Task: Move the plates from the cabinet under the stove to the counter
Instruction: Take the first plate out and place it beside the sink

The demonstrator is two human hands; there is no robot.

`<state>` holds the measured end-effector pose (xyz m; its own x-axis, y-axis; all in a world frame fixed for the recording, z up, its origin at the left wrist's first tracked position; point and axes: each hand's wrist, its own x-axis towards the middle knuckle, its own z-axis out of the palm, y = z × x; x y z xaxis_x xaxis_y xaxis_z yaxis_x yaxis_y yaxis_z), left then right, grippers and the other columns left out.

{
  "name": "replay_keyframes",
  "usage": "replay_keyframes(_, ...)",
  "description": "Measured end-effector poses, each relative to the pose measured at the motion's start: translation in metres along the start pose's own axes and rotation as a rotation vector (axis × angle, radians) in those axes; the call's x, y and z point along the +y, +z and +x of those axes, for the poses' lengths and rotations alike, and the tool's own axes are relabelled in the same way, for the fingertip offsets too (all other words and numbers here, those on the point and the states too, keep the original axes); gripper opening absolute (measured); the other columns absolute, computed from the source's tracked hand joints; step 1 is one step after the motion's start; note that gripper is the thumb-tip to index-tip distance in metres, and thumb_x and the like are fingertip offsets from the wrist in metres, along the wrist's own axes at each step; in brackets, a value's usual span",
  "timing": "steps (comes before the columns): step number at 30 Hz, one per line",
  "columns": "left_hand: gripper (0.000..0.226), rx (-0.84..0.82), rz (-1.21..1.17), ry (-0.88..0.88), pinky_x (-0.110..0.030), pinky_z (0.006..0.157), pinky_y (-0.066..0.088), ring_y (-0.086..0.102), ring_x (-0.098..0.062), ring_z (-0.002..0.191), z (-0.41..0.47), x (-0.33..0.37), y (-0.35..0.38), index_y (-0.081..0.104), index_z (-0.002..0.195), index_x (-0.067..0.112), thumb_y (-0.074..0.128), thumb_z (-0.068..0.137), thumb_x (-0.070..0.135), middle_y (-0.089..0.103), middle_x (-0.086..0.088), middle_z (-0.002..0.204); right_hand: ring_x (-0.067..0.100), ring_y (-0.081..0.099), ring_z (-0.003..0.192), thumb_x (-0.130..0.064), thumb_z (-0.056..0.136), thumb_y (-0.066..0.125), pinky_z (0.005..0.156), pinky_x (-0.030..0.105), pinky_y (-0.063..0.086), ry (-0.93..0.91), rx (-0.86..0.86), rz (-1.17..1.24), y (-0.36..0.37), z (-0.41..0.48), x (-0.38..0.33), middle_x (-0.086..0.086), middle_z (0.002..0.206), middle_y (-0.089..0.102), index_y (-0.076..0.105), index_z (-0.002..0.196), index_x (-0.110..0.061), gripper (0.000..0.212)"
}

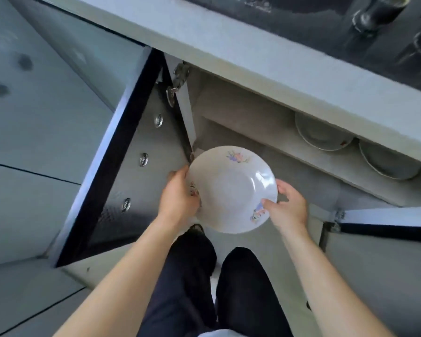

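Head view: the left hand point(180, 197) and right hand point(289, 207) clamp opposite rims of a flowered plate point(231, 188) at centre frame, outside the open cabinet point(253, 113). It looks like glazed china, stiff, slick and breakable, so this two-sided rim grip suits it. Other plates point(323, 135) sit on a shelf, upper right.

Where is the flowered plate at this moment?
Centre of head view: left hand and right hand hold the flowered plate by its rim before the open cabinet, left of two shelved plates.
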<state>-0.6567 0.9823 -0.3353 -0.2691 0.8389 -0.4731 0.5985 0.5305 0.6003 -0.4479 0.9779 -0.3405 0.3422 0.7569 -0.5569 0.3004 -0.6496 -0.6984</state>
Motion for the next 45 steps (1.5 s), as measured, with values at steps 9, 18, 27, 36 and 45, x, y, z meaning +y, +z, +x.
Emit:
replay_keyframes(9, 0.061, 0.031, -0.085, -0.031, -0.044, 0.083, 0.054, 0.047, -0.021, 0.102, -0.117, 0.079, -0.101, 0.045, 0.131, 0.023, 0.062, 0.076, 0.001, 0.044, 0.000, 0.123, 0.011, 0.067, 0.081, -0.004, 0.074, 0.066, 0.061, 0.024, 0.049, -0.091, -0.063, -0.045, -0.084, -0.115, -0.097, -0.014, 0.108, 0.064, 0.061, 0.116, -0.030, 0.049)
replay_keyframes(18, 0.066, 0.222, -0.323, 0.016, -0.014, 0.058, 0.039, 0.054, -0.015, 0.099, -0.198, 0.128, -0.178, 0.050, 0.126, 0.026, 0.066, 0.069, -0.001, 0.052, 0.006, 0.118, 0.013, 0.069, 0.080, -0.001, 0.073, 0.066, 0.059, 0.025, 0.052, -0.348, -0.158, 0.038, -0.132, -0.189, -0.175, -0.013, 0.092, 0.068, 0.062, 0.094, -0.040, 0.044)
replay_keyframes(27, 0.062, 0.415, -0.488, 0.017, -0.043, 0.080, 0.056, 0.064, -0.023, 0.097, -0.256, 0.106, -0.210, 0.054, 0.119, 0.031, 0.067, 0.067, 0.000, 0.054, 0.007, 0.115, 0.012, 0.071, 0.076, 0.005, 0.075, 0.066, 0.072, 0.038, 0.059, -0.509, -0.314, 0.061, -0.125, -0.224, -0.201, -0.010, 0.088, 0.071, 0.060, 0.087, -0.044, 0.051)
replay_keyframes(36, 0.064, 0.526, -0.718, -0.015, -0.010, 0.053, 0.049, 0.070, -0.010, 0.077, -0.269, 0.076, -0.252, 0.056, 0.126, 0.024, 0.073, 0.070, -0.002, 0.062, 0.007, 0.118, 0.012, 0.070, 0.075, 0.002, 0.079, 0.067, 0.055, 0.021, 0.053, -0.608, -0.433, 0.007, -0.088, -0.244, -0.246, -0.020, 0.085, 0.065, 0.057, 0.090, -0.043, 0.047)
replay_keyframes(45, 0.064, 0.632, -0.698, -0.100, -0.024, 0.068, 0.056, 0.070, -0.013, 0.078, -0.252, -0.013, -0.345, 0.054, 0.126, 0.027, 0.073, 0.070, 0.004, 0.062, 0.007, 0.118, 0.006, 0.069, 0.067, 0.000, 0.080, 0.067, 0.052, 0.016, 0.053, -0.685, -0.536, -0.048, 0.044, -0.294, -0.296, -0.014, 0.096, 0.064, 0.058, 0.114, -0.030, 0.046)
